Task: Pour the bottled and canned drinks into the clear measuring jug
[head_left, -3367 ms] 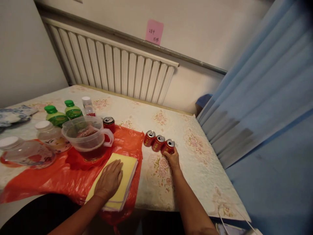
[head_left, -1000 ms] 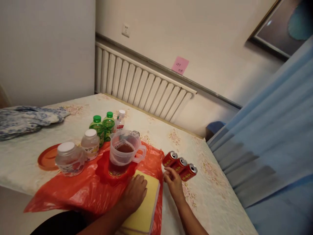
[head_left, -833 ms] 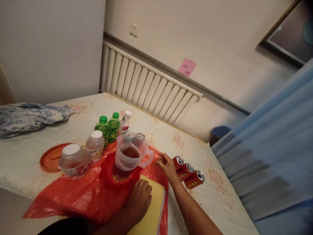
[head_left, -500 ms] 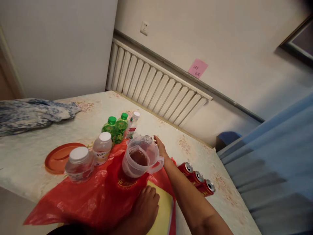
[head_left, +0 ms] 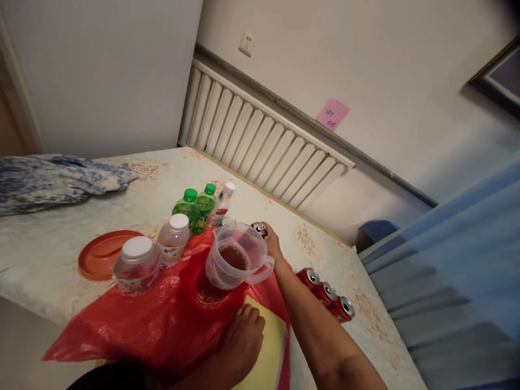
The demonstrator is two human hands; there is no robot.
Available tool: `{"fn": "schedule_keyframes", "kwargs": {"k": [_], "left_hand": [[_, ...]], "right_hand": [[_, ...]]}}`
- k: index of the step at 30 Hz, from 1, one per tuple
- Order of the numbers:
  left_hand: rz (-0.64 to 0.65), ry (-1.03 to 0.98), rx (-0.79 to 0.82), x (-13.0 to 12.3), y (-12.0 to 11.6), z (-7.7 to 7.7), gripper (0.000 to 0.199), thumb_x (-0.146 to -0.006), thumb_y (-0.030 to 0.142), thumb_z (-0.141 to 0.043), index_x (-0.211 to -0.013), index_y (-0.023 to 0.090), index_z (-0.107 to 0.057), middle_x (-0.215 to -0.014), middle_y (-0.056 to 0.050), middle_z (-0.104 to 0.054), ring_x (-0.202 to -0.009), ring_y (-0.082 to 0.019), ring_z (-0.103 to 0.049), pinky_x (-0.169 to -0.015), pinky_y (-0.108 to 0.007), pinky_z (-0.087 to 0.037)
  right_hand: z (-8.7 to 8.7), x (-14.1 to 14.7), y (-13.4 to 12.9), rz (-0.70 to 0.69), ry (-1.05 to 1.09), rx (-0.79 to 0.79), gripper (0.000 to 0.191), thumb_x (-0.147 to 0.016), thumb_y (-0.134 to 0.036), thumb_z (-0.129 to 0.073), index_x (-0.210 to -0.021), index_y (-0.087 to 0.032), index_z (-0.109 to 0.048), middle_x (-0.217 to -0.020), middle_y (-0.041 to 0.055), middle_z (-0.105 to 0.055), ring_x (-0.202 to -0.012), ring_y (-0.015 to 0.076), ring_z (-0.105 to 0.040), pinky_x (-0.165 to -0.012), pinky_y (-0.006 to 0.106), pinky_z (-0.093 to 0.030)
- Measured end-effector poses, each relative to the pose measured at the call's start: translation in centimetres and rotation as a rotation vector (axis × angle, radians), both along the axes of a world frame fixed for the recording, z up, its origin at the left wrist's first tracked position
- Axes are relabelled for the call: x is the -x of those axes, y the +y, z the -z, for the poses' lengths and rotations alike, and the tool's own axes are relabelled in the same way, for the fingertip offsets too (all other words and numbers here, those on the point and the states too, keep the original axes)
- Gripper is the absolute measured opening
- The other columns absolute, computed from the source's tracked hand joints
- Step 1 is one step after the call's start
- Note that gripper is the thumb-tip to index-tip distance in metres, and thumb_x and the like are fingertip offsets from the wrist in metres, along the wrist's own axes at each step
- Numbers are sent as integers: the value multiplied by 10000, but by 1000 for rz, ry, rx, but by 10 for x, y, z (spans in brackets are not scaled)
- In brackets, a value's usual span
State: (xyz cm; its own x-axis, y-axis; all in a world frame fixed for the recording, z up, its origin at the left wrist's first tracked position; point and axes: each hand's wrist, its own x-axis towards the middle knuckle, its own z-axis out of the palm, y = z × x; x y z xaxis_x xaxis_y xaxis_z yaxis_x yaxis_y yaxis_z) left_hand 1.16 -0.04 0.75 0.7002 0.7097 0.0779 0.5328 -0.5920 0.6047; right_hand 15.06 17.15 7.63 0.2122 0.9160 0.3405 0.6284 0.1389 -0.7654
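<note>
Can (head_left: 257, 229) behind the pitcher (head_left: 221, 275): likely slick, dentable, best held mid-body; my right hand (head_left: 272, 243) touches it, finger closure hidden.

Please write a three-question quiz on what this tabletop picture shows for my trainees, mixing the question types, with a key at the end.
1. Multiple choice: what is the left hand resting on?
A) a white-capped jar
B) the yellow pad
C) the orange lid
2. Count: how many green-capped bottles stand on the table?
3. True or false: the right hand touches a can just beyond the pitcher.

Key: 1. B; 2. Two; 3. True.
</note>
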Motion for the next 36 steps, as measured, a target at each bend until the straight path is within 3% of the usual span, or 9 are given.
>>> {"fn": "schedule_keyframes", "kwargs": {"k": [5,9,13,16,19,23,27,36], "left_hand": [[6,-214,32,6,1,0,239,-868,91,-431,-967,175,-632,-1012,-84,-649,-993,-238,-571,-921,-404,-462],[2,-487,48,9,-1,10,259,-901,127,-402,-1072,189,-587,-1044,-82,-642,-1006,-222,-597,-925,-393,-490],[-24,-669,166,6,1,24,315,-882,202,-481,-1189,190,-551,-1126,-110,-633,-1032,-231,-628,-930,-407,-526],[-54,-762,329,4,3,30,500,-828,234,-567,-1318,188,-480,-1267,-146,-593,-1141,-270,-603,-966,-455,-519],[-29,-815,452,6,4,29,718,-769,244,-644,-1433,217,-373,-1459,-153,-462,-1285,-307,-511,-1070,-514,-436],[125,-849,497,14,7,20,840,-722,308,-729,-1465,211,-349,-1499,-142,-433,-1361,-336,-429,-1142,-507,-349],[249,-849,571,23,11,6,814,-692,314,-751,-1426,199,-418,-1422,-117,-532,-1304,-337,-486,-1108,-477,-394],[247,-819,735,43,11,-9,769,-633,161,-706,-1355,201,-446,-1283,-67,-612,-1190,-281,-561,-1008,-404,-471]], "right_hand": [[-23,-33,-53,121,-29,-6,677,-559,-363,-805,-1188,-195,-619,-1131,64,-711,-1057,256,-650,-992,411,-476],[-39,-51,-112,140,-9,9,689,-584,-356,-803,-1227,-193,-614,-1165,79,-705,-1071,273,-652,-1004,446,-475],[-48,-59,-165,115,11,93,742,-591,-352,-827,-1279,-204,-592,-1145,72,-713,-1062,291,-659,-999,477,-482],[-49,-56,-196,53,56,128,765,-631,-368,-827,-1329,-210,-556,-1258,87,-663,-1154,296,-623,-1036,474,-460],[-49,-44,-220,-16,69,161,776,-657,-363,-829,-1358,-205,-534,-1342,96,-609,-1230,294,-576,-1079,456,-425],[-48,-21,-238,-102,68,209,796,-675,-384,-832,-1381,-191,-518,-1357,109,-594,-1236,299,-570,-1069,442,-438],[-49,2,-244,-132,58,238,792,-647,-398,-855,-1354,-195,-561,-1315,105,-626,-1216,322,-582,-1048,452,-454],[-52,23,-238,-183,63,250,764,-613,-366,-884,-1315,-240,-611,-1274,85,-660,-1199,333,-591,-1049,472,-448]]}}
